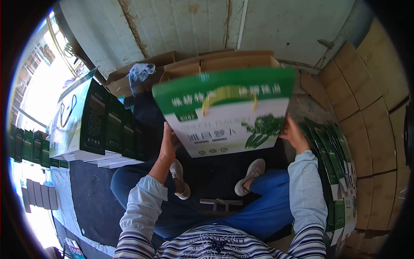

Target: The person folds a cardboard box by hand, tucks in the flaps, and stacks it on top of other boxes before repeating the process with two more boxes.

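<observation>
A green and white carton (224, 125) with a yellow handle (228, 93) and a picture of green radishes is held up in front of my knees. My left hand (169, 140) grips its left side near the lower corner. On the carton's lower right side is my right hand (294, 133), with its fingers partly hidden behind the edge. The carton's printed front faces me, and its top tilts slightly up to the right. Behind it, an open brown cardboard box (246, 60) shows its upper part.
Standing green cartons (92, 121) line the left. Flattened green and white cartons (330, 155) lean at the right, beside stacked brown boxes (371, 142). A blue cloth (140, 73) hangs on a box at the back. A small wooden piece (221, 202) lies between my feet.
</observation>
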`<state>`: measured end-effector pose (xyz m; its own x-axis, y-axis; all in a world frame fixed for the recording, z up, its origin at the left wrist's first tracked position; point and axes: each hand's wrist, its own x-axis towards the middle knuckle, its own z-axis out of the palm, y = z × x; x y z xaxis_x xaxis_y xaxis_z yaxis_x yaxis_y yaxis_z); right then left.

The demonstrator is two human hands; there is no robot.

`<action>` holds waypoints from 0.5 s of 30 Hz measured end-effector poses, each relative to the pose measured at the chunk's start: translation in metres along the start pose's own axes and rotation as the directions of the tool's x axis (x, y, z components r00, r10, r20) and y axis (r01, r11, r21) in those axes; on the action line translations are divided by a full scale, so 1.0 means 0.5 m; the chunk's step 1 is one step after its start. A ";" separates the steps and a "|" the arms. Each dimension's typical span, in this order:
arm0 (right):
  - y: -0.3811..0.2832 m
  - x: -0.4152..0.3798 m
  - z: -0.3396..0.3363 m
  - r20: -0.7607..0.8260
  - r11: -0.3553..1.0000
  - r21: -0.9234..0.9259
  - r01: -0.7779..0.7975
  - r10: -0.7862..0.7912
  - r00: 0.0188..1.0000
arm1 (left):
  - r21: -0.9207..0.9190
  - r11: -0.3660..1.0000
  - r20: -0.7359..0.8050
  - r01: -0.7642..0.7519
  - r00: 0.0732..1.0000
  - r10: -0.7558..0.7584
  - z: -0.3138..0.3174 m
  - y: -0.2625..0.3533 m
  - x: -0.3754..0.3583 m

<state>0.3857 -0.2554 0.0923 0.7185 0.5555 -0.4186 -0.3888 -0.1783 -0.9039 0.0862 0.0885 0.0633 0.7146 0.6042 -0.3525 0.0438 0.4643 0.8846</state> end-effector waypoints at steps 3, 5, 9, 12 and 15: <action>0.155 0.075 -0.078 0.038 0.998 -0.008 0.064 -0.064 0.997 | 0.023 1.000 0.022 0.011 1.000 -0.011 -0.050 -0.076 0.025; 0.212 0.091 -0.109 0.169 0.993 0.031 0.111 -0.115 0.979 | -0.014 0.998 0.015 0.066 0.998 -0.066 -0.072 -0.093 0.022; 0.179 0.036 -0.056 0.173 0.995 0.036 -0.090 0.082 0.981 | -0.209 0.976 0.023 0.066 0.998 -0.063 -0.103 -0.116 0.036; 0.152 0.003 0.025 0.098 0.972 -0.074 -0.221 0.227 0.969 | -0.206 0.972 0.007 0.112 0.994 -0.113 -0.094 -0.113 0.031; 0.179 0.019 0.065 0.022 0.952 -0.150 -0.267 0.273 0.962 | 0.197 0.975 -0.064 0.099 0.994 -0.088 -0.092 -0.134 0.031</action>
<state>0.3390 -0.2396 0.0104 0.5721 0.5032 -0.6477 -0.4758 -0.4396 -0.7618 0.0621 0.0966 -0.0154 0.6621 0.6010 -0.4477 0.2511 0.3850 0.8881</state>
